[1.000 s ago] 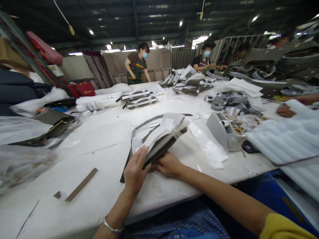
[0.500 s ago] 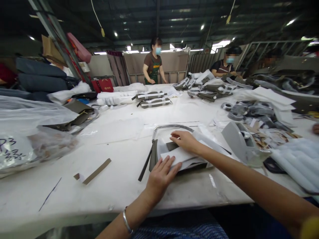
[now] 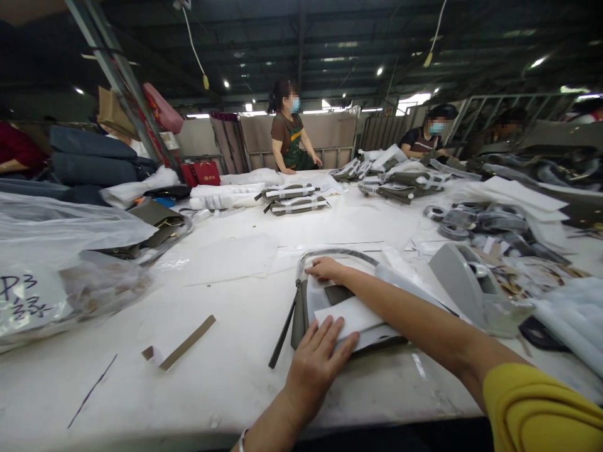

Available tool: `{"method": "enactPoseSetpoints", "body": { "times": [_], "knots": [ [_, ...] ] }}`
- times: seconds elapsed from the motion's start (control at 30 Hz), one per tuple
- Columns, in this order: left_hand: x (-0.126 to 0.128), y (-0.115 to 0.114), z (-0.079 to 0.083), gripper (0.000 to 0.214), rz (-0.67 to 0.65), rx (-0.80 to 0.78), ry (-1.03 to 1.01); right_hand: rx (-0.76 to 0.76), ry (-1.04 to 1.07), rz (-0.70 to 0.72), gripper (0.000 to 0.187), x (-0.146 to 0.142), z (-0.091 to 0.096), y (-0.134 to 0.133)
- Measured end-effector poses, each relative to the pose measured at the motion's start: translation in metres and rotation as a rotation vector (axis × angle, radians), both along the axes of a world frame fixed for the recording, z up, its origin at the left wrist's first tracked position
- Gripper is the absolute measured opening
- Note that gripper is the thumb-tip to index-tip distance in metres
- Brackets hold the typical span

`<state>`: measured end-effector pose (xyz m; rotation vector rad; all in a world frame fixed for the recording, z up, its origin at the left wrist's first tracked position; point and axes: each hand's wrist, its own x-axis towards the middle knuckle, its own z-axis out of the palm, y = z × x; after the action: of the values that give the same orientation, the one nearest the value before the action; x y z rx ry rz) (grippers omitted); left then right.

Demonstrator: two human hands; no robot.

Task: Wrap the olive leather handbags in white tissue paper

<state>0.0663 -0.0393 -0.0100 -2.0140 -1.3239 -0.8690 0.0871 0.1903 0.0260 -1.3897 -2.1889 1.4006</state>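
Note:
A dark olive handbag (image 3: pixel 299 323) lies on the white table in front of me, its curved handle (image 3: pixel 346 253) wrapped in clear film. A dark strap (image 3: pixel 284 329) hangs off its left side. My left hand (image 3: pixel 318 361) is open, fingers spread flat on a folded white sheet (image 3: pixel 360 317) on the bag. My right hand (image 3: pixel 327 270) reaches across to the left base of the handle, above a translucent wrapping sheet (image 3: pixel 316 295). Its fingers are bent closed, and whatever they grip is hidden.
A grey tape dispenser (image 3: pixel 459 282) stands right of the bag, with tape rolls (image 3: pixel 459 220) behind. An olive strip (image 3: pixel 188 342) lies left. Wrapped bags (image 3: pixel 296 204) sit farther back, and a plastic sack (image 3: pixel 61 251) fills the left. Co-workers stand across the table.
My right hand has moved left over the bag toward the handle's base. The left hand stays on the white sheet. The view has shifted slightly, and the standing co-worker leans forward.

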Motion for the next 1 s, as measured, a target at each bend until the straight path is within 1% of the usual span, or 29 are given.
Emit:
{"method": "enactPoseSetpoints", "body": {
  "times": [0.13, 0.27, 0.33, 0.4, 0.5, 0.57, 0.6, 0.67, 0.7, 0.77, 0.83, 0.9, 1.0],
  "knots": [
    [-0.001, 0.0, 0.0, 0.032, 0.0, 0.001, 0.01, -0.162, 0.2, -0.069, 0.015, 0.016, 0.006, 0.003],
    [-0.001, 0.001, -0.002, 0.034, 0.007, -0.008, 0.01, -0.222, 0.417, -0.108, 0.006, 0.024, 0.018, -0.001],
    [0.0, 0.002, -0.003, 0.036, 0.01, -0.015, 0.01, -0.227, 0.504, -0.101, 0.007, 0.028, 0.025, -0.006],
    [0.0, 0.002, -0.003, 0.039, 0.014, -0.021, 0.008, -0.219, 0.578, -0.074, 0.011, 0.035, 0.032, -0.015],
    [-0.001, 0.002, -0.001, 0.042, 0.017, -0.071, 0.001, -0.187, 0.651, -0.015, 0.022, 0.05, 0.043, -0.035],
    [-0.001, 0.001, 0.0, 0.041, 0.014, -0.128, -0.003, -0.076, 0.646, 0.074, 0.025, 0.064, 0.046, -0.053],
    [-0.001, 0.001, 0.0, 0.04, 0.015, -0.147, -0.011, 0.021, 0.624, 0.141, 0.024, 0.072, 0.047, -0.062],
    [0.0, 0.0, 0.001, 0.037, 0.02, -0.157, -0.039, 0.259, 0.555, 0.271, 0.019, 0.086, 0.045, -0.079],
    [0.001, 0.0, 0.001, 0.036, 0.025, -0.151, -0.055, 0.368, 0.518, 0.315, 0.017, 0.092, 0.044, -0.087],
    [0.002, -0.002, 0.002, 0.034, 0.037, -0.149, -0.079, 0.5, 0.469, 0.343, 0.018, 0.103, 0.04, -0.1],
    [0.004, -0.003, 0.003, 0.035, 0.049, -0.164, -0.099, 0.541, 0.438, 0.359, 0.022, 0.11, 0.037, -0.108],
    [0.006, -0.005, 0.003, 0.037, 0.059, -0.181, -0.124, 0.542, 0.421, 0.385, 0.023, 0.115, 0.034, -0.114],
    [0.007, -0.007, -0.003, 0.039, 0.076, -0.173, -0.177, 0.564, 0.428, 0.38, 0.02, 0.119, 0.03, -0.119]
  ]
}}
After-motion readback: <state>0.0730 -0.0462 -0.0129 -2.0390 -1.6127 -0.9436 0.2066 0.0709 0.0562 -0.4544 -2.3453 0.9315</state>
